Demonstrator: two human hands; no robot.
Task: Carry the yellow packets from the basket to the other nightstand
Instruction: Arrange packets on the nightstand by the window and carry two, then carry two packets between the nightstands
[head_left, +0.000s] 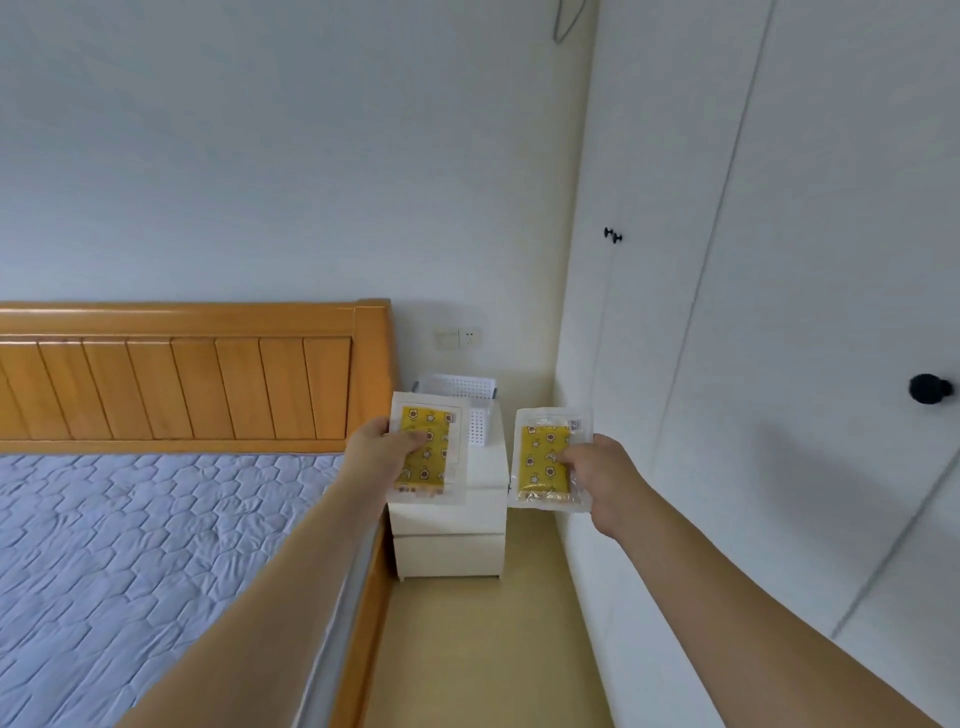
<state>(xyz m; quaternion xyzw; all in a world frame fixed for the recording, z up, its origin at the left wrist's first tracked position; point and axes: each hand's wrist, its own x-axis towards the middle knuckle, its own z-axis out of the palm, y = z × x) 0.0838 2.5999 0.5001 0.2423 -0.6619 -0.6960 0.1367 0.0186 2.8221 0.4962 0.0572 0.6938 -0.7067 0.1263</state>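
I am gripping one yellow packet (427, 451) in my left hand (383, 448) and another packet (546, 457) in my right hand (597, 475); I am keeping both pinched firmly while turning from the basket (478, 410).

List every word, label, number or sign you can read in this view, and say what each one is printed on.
No text here can be read.
Left yellow packet: star and flower pictures only; the strip of print along its bottom edge is blurred.
Right yellow packet: the same pattern; a small label at its top right corner is too small to read.
Wall socket and switch: no legible markings.
Basket, nightstand, wardrobe doors: no visible print.
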